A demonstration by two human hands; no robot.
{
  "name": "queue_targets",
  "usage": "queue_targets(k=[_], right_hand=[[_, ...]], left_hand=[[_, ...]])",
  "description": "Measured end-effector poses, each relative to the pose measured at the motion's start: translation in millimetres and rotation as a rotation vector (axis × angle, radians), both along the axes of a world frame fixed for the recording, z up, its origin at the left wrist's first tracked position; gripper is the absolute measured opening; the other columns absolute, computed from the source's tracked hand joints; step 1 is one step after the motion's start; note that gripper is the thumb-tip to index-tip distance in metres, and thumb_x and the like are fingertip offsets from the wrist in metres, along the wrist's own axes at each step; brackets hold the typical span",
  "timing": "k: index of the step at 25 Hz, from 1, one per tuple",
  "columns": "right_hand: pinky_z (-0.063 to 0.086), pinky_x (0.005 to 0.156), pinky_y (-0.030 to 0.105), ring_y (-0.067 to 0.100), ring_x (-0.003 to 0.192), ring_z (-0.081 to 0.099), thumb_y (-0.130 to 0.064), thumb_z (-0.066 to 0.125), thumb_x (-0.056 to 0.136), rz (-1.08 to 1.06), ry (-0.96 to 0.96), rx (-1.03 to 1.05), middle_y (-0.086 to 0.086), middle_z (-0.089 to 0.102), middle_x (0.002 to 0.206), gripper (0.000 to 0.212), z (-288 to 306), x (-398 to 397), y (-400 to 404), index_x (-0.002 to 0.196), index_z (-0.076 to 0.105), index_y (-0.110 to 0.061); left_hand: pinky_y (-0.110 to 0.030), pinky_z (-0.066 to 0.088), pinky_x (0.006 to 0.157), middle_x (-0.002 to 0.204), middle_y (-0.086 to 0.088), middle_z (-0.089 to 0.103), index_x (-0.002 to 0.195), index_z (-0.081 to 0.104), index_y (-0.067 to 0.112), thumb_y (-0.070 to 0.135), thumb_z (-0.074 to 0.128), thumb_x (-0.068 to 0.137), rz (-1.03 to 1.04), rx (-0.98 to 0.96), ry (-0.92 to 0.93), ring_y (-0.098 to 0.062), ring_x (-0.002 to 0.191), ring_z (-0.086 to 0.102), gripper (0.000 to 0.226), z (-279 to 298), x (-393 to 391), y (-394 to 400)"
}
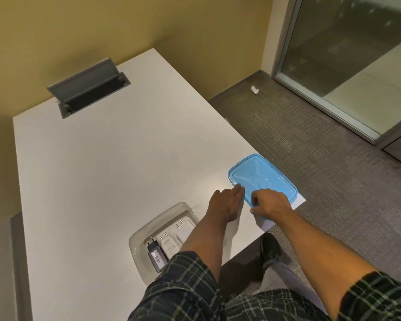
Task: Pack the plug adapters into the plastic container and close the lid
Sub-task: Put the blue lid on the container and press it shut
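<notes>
A clear plastic container (142,230) sits on the white table near its front edge. Inside lie a black plug adapter (156,256) with a white label and two white plug adapters (169,245), partly hidden by my left forearm. The blue lid (263,174) lies flat at the table's right corner. My left hand (226,203) rests flat on the table, its fingertips touching the lid's left edge. My right hand (270,205) lies on the lid's near end, thumb under its edge and fingers curled over it.
The white table (102,170) has an open grey cable hatch (88,88) at the far left. Its right edge drops to grey carpet (310,147), where a scrap of paper (255,89) lies. A glass door stands at the far right.
</notes>
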State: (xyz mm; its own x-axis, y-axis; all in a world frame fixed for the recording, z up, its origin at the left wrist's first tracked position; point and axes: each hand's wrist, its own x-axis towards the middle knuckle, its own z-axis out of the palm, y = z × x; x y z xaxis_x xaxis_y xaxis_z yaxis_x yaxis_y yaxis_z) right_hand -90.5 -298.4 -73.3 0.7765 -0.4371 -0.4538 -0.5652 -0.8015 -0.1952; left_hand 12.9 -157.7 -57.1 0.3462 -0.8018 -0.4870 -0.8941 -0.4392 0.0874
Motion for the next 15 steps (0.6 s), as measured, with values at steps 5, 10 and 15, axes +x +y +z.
queue_targets(k=[5,10,15], right_hand=[[0.054,0.073,0.031,0.015,0.078,0.063,-0.036,0.068,0.084,0.031,-0.008,-0.012,-0.005,0.065,0.084,0.011,1,1,2,0.083,0.061,-0.028],[0.055,0.071,0.034,0.017,0.075,0.063,-0.033,0.067,0.081,0.049,-0.076,-0.037,-0.003,0.065,0.079,0.013,5,3,8,0.083,0.060,-0.023],[0.054,0.060,0.030,0.013,0.064,0.059,-0.031,0.067,0.079,0.066,-0.271,-0.054,-0.005,0.061,0.071,0.013,19,10,14,0.077,0.058,-0.022]], left_hand=[[-0.044,0.045,0.104,0.172,-0.002,0.013,0.163,0.021,0.013,0.016,0.056,0.099,0.003,-0.028,0.014,-0.030,0.141,0.048,0.073,-1,0,0],[-0.042,0.045,0.102,0.171,-0.010,0.018,0.159,0.027,0.008,0.011,0.053,0.100,0.022,-0.071,0.007,-0.034,0.136,0.053,0.065,4,6,3],[-0.043,0.044,0.104,0.159,-0.011,0.039,0.150,0.039,0.010,0.009,0.055,0.095,0.122,-0.155,-0.030,-0.031,0.137,0.051,0.057,21,17,14]])
